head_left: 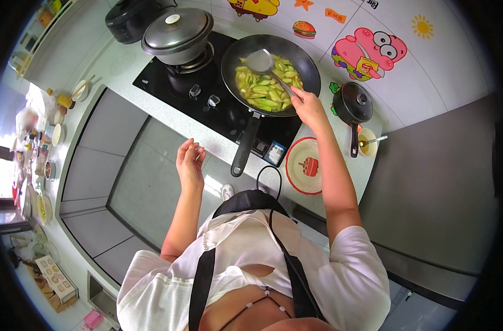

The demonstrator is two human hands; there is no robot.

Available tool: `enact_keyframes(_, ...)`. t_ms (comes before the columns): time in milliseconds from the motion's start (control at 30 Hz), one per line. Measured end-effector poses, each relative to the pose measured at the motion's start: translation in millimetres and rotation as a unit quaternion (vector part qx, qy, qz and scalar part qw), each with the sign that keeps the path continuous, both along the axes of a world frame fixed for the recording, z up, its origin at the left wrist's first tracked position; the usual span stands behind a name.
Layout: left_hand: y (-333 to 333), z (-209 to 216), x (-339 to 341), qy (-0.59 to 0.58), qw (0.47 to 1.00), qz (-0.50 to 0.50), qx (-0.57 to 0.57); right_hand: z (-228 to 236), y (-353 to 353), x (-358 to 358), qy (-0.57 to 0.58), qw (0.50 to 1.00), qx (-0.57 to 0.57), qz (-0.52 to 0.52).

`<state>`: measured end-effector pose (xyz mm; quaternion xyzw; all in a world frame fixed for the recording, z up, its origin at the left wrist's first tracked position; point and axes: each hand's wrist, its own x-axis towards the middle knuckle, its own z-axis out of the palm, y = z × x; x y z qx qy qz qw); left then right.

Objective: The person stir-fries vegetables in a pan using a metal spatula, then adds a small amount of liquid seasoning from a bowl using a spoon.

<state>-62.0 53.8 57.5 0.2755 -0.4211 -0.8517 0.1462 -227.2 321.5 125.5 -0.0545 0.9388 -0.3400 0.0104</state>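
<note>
My right hand (311, 110) is closed round the handle of a metal spatula (260, 62). The spatula's broad head rests among pale green vegetable pieces (262, 94) in a dark wok (308, 60). The wok sits on the right side of a black gas hob (168, 99), its long black handle pointing toward me. My left hand (190, 165) hovers in front of the counter edge, left of that handle. Its fingers are loosely bent and a little apart, with nothing visible in them. Below my right forearm is a white enamel plate (296, 182) with a red rim.
A lidded grey pot (177, 36) stands on the left burner, beside a dark rice cooker (131, 21). To the right are a small lidded black saucepan (353, 103) and a bowl with a spoon (368, 144). A grey fridge (433, 187) borders the counter. Dishes crowd the left counter.
</note>
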Motion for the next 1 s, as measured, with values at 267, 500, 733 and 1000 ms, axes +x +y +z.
enact_keyframes(267, 2.8, -3.3, 2.7, -0.008, 1.0, 0.0, 0.007, 17.4, 35.8, -1.0, -0.102, 0.983, -0.15, -0.022)
enact_keyframes(500, 0.5, -0.1, 1.6, 0.005, 1.0, 0.007, 0.004, 8.1, 36.5, -17.7, -0.229, 0.92, -0.305, -0.093)
enact_keyframes(733, 2.6, -2.5, 3.4, -0.004, 1.0, 0.01, 0.01, 10.4, 21.5, -10.8, -0.248, 0.93, -0.266, -0.052)
enact_keyframes(1000, 3.6, -4.3, 1.5, -0.001, 1.0, 0.006, 0.005, 10.0, 37.1, 22.9, -0.154, 0.983, -0.086, 0.048)
